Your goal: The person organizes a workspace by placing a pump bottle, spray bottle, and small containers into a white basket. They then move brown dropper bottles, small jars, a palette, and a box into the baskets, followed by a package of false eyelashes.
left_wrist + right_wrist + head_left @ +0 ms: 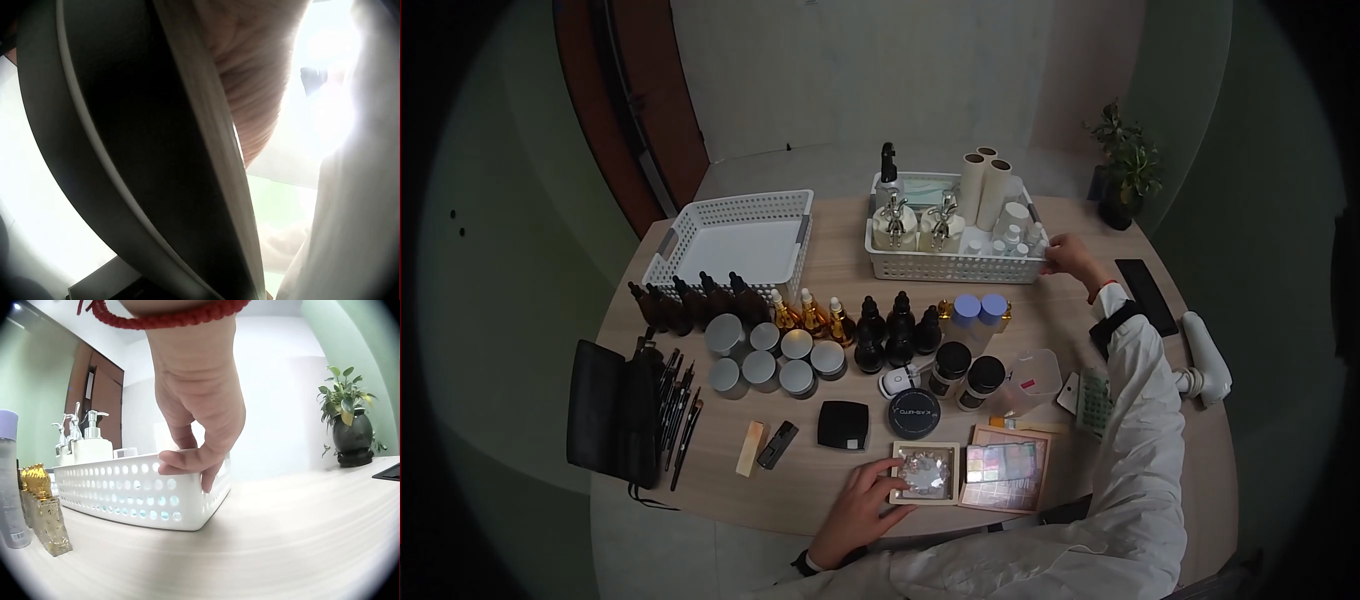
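Note:
In the head view, the right hand (1076, 262) is at the near right corner of a white perforated basket (960, 268) that holds pump bottles, rolls and small bottles. The right wrist view shows that hand (203, 419) with its fingers bent over the rim at the corner of the basket (144, 494). The left hand (862, 512) lies at the table's near edge, fingertips on a square, clear-topped case (926, 474). Beside this case is an open palette (1006, 470). Only part of the left hand's palm (250, 75) shows in the left wrist view, next to the table edge.
An empty white basket (740, 250) stands at the back left. Dropper bottles (750, 302), grey-lidded jars (761, 369), black-lidded jars (950, 366), brushes (683, 420) and a black case (612, 410) cover the table. A plant (1122, 165) and black tablet (1146, 296) are at the right.

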Tool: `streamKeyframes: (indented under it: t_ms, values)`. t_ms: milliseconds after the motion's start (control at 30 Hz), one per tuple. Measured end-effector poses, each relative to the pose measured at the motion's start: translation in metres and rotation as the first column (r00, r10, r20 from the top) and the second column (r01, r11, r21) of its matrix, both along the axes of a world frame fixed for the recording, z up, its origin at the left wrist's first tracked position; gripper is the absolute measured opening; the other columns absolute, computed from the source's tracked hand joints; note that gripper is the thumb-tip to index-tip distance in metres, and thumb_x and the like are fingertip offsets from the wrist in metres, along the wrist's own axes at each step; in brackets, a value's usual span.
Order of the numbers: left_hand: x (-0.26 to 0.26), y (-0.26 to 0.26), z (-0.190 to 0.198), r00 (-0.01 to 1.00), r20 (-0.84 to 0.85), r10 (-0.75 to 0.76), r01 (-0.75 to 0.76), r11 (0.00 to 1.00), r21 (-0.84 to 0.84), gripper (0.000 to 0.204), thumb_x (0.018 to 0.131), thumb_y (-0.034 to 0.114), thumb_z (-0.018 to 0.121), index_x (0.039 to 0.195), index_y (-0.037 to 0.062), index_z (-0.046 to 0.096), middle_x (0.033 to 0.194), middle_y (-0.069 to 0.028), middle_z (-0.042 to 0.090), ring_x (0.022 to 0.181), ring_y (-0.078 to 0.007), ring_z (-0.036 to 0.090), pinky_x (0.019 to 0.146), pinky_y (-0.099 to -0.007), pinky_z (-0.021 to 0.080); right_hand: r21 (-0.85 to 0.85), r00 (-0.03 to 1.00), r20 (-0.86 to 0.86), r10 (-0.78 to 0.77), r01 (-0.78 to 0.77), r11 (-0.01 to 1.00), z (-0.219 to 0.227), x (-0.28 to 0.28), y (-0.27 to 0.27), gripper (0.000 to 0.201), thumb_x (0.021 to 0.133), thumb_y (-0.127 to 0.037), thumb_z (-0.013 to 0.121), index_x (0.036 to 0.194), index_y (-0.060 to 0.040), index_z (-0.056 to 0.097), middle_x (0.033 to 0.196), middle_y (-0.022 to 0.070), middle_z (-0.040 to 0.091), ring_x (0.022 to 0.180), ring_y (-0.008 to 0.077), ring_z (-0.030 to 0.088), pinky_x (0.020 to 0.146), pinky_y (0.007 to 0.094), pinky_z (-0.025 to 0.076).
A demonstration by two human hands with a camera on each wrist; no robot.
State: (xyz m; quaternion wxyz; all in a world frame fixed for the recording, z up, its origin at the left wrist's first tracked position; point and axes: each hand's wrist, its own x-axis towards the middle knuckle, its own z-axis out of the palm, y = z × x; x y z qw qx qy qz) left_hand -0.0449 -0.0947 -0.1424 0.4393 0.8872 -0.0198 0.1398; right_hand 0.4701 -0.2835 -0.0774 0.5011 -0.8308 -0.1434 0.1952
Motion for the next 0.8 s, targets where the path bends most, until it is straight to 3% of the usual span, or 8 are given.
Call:
streamKeyframes:
  t_ms: [200,333,433,533,733,800]
  values:
    - [0.001,-0.001,0.004,1.000,0.005,0.001,-0.001,1.000,0.009,0.031,0.074,0.018,0.075,0.098,0.0049,0.061,0.124,-0.0110,0.050,0.111,-0.0314,0.049,0.092,-0.0395,0.043,-0.025,0.999,0.010,-0.041,0.041,0.999,-0.003,0.000,0.005,0.019,0.085,-0.003,0.053,0.094,0.0133,0.056,0.079,0.0159,0.062,0.063,0.0250,0.068,0.059,0.0298,0.059]
    - [0.001,-0.002,0.004,1.000,-0.008,0.016,-0.015,0.999,0.030,0.031,0.071,0.016,0.078,0.095,0.0062,0.062,0.123,-0.0119,0.051,0.113,-0.0311,0.049,0.094,-0.0404,0.041,-0.089,0.975,0.120,-0.186,0.198,0.976,-0.004,0.001,0.005,0.019,0.086,-0.005,0.053,0.089,0.0137,0.058,0.076,0.0168,0.063,0.060,0.0277,0.068,0.056,0.0320,0.059]
    - [0.001,-0.003,0.003,1.000,-0.011,0.021,-0.021,0.999,0.032,0.031,0.070,0.015,0.079,0.095,0.0061,0.062,0.122,-0.0122,0.051,0.114,-0.0310,0.049,0.094,-0.0401,0.041,-0.245,0.918,0.359,-0.166,0.264,0.933,-0.017,0.020,-0.003,0.023,0.086,-0.007,0.054,0.081,0.0150,0.060,0.071,0.0202,0.066,0.059,0.0294,0.069,0.054,0.0337,0.059]
    - [0.000,-0.005,0.004,0.999,-0.035,0.034,-0.035,0.999,-0.013,0.032,0.069,0.012,0.079,0.094,0.0060,0.062,0.122,-0.0133,0.050,0.114,-0.0311,0.049,0.095,-0.0397,0.041,-0.286,0.882,0.439,-0.169,0.315,0.905,-0.017,0.026,-0.018,0.031,0.085,-0.016,0.061,0.077,0.0140,0.061,0.068,0.0228,0.066,0.060,0.0299,0.068,0.062,0.0364,0.057]
    - [0.003,-0.005,0.004,0.999,-0.006,0.047,-0.047,0.999,0.003,0.030,0.070,0.013,0.078,0.094,0.0066,0.062,0.122,-0.0124,0.051,0.107,-0.0304,0.050,0.089,-0.0381,0.044,-0.406,0.873,0.467,-0.140,0.352,0.844,-0.011,0.036,-0.060,0.029,0.085,-0.015,0.059,0.082,0.0133,0.061,0.074,0.0255,0.066,0.067,0.0312,0.069,0.067,0.0370,0.057]
    - [0.002,-0.005,0.002,0.999,-0.005,0.044,-0.044,0.999,0.018,0.031,0.070,0.013,0.078,0.095,0.0069,0.061,0.122,-0.0122,0.051,0.106,-0.0303,0.050,0.089,-0.0381,0.044,-0.340,0.881,0.428,-0.200,0.362,0.868,-0.011,0.035,-0.073,0.026,0.085,-0.012,0.057,0.081,0.0142,0.060,0.074,0.0238,0.066,0.064,0.0312,0.069,0.061,0.0363,0.057]
